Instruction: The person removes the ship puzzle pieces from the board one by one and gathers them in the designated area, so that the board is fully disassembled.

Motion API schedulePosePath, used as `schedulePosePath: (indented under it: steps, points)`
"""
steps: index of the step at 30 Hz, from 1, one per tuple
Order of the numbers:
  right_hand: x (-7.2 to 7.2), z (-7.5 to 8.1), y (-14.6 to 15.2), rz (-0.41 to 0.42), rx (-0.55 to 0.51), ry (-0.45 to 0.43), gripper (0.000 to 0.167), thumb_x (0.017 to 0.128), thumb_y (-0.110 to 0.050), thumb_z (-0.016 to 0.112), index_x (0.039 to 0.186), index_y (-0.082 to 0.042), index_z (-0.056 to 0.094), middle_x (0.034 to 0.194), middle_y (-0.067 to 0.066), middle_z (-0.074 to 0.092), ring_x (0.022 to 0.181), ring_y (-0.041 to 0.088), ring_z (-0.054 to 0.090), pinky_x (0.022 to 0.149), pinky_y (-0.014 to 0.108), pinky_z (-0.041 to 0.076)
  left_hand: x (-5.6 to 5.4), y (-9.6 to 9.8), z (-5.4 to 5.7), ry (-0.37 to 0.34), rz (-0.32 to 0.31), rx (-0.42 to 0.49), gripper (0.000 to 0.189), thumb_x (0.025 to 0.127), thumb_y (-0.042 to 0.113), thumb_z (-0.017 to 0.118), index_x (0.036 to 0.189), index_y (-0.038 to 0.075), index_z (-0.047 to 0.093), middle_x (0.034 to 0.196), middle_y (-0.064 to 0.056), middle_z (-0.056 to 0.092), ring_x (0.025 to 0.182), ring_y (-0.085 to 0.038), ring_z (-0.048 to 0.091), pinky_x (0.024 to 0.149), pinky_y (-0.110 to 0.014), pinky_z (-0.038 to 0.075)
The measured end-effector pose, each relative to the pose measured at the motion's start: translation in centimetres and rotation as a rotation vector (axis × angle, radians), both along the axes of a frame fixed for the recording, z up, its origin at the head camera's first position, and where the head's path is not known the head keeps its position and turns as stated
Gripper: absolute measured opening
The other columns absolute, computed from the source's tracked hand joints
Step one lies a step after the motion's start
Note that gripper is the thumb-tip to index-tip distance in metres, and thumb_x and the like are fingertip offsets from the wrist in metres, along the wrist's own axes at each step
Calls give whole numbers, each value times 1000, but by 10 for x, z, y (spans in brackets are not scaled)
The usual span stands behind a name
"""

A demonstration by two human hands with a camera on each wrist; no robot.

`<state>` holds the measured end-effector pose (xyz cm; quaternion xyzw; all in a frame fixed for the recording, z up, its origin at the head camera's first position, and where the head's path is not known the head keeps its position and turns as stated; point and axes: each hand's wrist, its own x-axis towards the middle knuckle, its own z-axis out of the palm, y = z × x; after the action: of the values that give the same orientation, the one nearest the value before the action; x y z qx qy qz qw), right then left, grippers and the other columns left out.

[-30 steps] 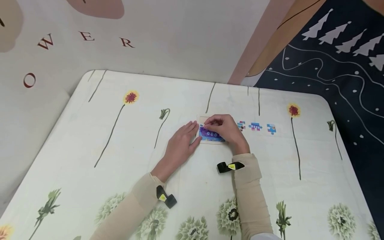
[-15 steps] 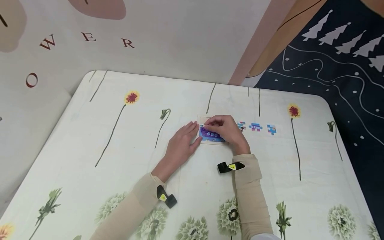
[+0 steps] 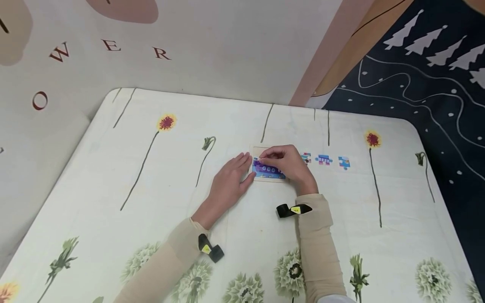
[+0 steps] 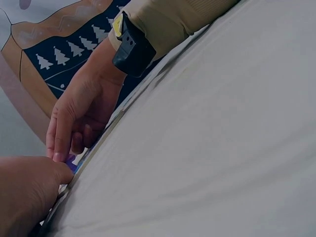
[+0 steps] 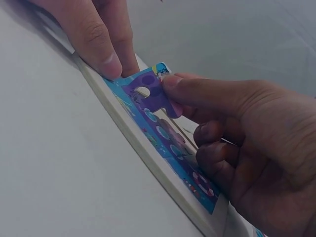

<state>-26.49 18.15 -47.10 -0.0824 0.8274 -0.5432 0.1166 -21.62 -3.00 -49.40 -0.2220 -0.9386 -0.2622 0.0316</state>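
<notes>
A small wooden jigsaw board [image 3: 258, 150] lies on the table, with blue and purple picture pieces filling its lower part. My right hand [image 3: 291, 164] is over the board. Between thumb and fingers it pinches a purple and blue puzzle piece [image 5: 150, 101], which is tilted over the upper left of the picture in the right wrist view. My left hand [image 3: 229, 179] rests at the board's left edge, fingers extended and thumb at the lower left corner. In the left wrist view, the left hand [image 4: 29, 192] hides most of the board. My right hand covers the board's right side in the head view.
Several loose puzzle pieces lie in a row right of the board, among them a purple-blue piece [image 3: 323, 159] and a blue piece [image 3: 344, 162]. One piece [image 3: 306, 158] is partly behind my right hand. A flower-printed cloth [image 3: 151, 168] covers the table, and a wall stands behind it.
Both hands stay at the board in nearly the same pose, the right still pinching the puzzle piece. The head view has shifted very slightly.
</notes>
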Motion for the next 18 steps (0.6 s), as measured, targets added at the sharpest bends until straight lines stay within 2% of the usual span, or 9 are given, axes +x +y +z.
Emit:
schedulePosePath:
  steps: [7,13,15,18]
  points:
    - [-1,0,-1,-8,-4,14,11,94,-13,78,102,-8,82,94,6,76,77,22,60,69,24,50,-1,0,2,-3,4,-1,52,105,30,62,147,0,54,154,-12,51,148,-25,42,124,-38,31]
    - [-2,-3,-4,-25,34,9,12,96,-13,76,105,-7,81,97,6,77,81,20,64,75,24,53,-1,0,1,-9,14,32,51,104,30,63,145,1,57,153,-12,54,146,-25,45,123,-38,34]
    - [-1,-3,-5,-26,41,2,13,96,-13,76,106,-7,81,97,6,77,81,19,64,76,24,53,-1,0,1,20,27,68,46,103,29,67,139,1,65,146,-12,61,140,-26,52,118,-39,42]
    - [-1,-4,-5,-18,44,-4,14,97,-12,75,108,-6,81,98,7,77,81,19,64,74,25,53,0,0,0,86,31,152,27,98,22,74,118,4,78,122,-10,71,118,-26,63,100,-37,56]
